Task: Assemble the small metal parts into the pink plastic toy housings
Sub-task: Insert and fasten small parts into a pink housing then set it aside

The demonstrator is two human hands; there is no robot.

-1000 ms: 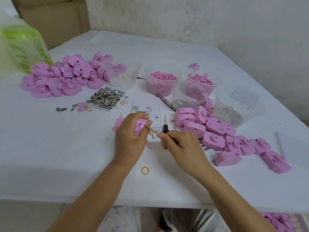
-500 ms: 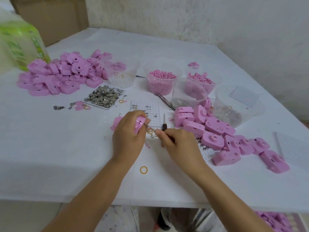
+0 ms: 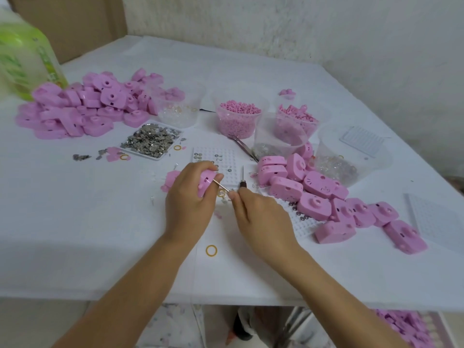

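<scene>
Head view, I see little change: left hand (image 3: 190, 202) still grips pink housing (image 3: 207, 182), right hand (image 3: 258, 217) pinches thin rod (image 3: 221, 185) against it; fitting unfinished

Matt pink plastic housings (image 3: 315, 205) lie beside clear glossy plastic cups (image 3: 278, 140), shiny metal discs (image 3: 152, 141) and a rough whitewashed wall (image 3: 326, 28).

Wall (image 3: 313, 28): white, rough plaster, grubby marks toward the right; stands behind and to the right of the counter.
Corner panel (image 3: 75, 23): brown, flat, cardboard-like; far left, beside the wall.
Counter (image 3: 75, 222): white matt top, fills most of the view; near edge in soft shadow.
Floor (image 3: 173, 327): pale, speckled; seen below the counter's near edge.
Light: even, diffuse; soft shadows only.
</scene>
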